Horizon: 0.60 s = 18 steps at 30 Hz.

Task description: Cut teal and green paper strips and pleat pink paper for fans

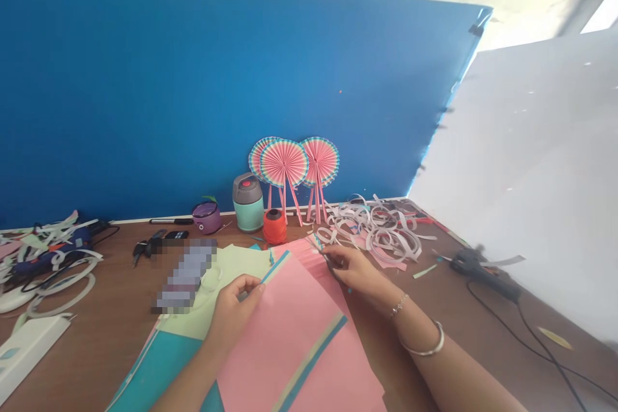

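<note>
A pink paper sheet with a teal edge strip lies on the brown table, its far end pleated. My left hand pinches the sheet's left teal edge, fingers closed on it. My right hand rests on the pleated far end of the sheet, fingers pressed together on the folds. Pale green paper and a teal sheet lie under the pink one.
Three pleated paper fans lean on the blue board. Before them stand a teal flask, an orange spool and a purple pot. Curled paper strips and a glue gun lie right; more scraps left.
</note>
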Tool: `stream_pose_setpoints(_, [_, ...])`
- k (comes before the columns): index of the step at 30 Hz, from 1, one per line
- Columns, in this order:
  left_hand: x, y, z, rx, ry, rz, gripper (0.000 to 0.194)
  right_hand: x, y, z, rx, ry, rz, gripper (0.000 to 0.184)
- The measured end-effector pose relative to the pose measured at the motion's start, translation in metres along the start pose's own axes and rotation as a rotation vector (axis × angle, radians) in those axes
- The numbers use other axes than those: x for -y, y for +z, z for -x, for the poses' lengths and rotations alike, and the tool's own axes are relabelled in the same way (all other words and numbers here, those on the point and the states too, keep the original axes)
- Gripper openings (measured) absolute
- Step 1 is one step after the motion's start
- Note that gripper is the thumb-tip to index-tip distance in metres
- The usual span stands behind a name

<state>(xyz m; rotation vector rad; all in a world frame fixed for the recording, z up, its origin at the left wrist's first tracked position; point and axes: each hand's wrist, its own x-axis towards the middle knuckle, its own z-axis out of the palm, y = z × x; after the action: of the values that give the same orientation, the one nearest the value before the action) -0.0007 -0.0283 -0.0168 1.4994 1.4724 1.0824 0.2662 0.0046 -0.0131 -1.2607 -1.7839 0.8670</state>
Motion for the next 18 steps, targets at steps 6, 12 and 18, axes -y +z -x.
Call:
stream_pose_setpoints(6, [-0.007, -0.001, 0.004, -0.018, -0.013, 0.032, 0.023, 0.005, 0.015, 0.004, 0.164, 0.008, -0.133, 0.033])
stream_pose_setpoints(12, [-0.006, 0.0, 0.004, -0.032, -0.011, 0.021, 0.023, 0.005, 0.017, 0.006, 0.191, -0.009, -0.19, 0.027])
stream_pose_setpoints(18, [-0.004, 0.001, 0.003, -0.005, -0.017, 0.022, 0.024, 0.015, 0.015, 0.008, 0.234, -0.001, -0.179, 0.03])
